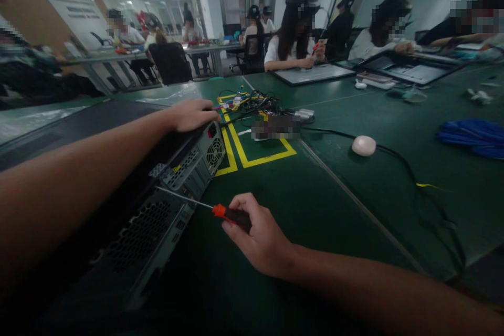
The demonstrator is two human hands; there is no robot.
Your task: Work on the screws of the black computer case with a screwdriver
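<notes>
A black desktop computer case (157,241) lies on its side at the left, its grey rear panel towards the right. The fan grille (216,152) and slot covers show on that panel. My right hand (262,236) is closed around the red and black handle of a screwdriver (219,211). Its long shaft points left, and the tip meets or nearly meets the rear edge of the case. My left hand (192,115) rests flat on the far corner of the case, fingers stretched out, holding nothing.
Beyond the case lies a tangle of cables (260,102) by yellow tape marks (268,160) on the green table (326,210). A white mouse (364,146), a black cable (409,168) and a blue bundle (472,136) lie right. People (293,37) sit across the table around flat panels (315,73).
</notes>
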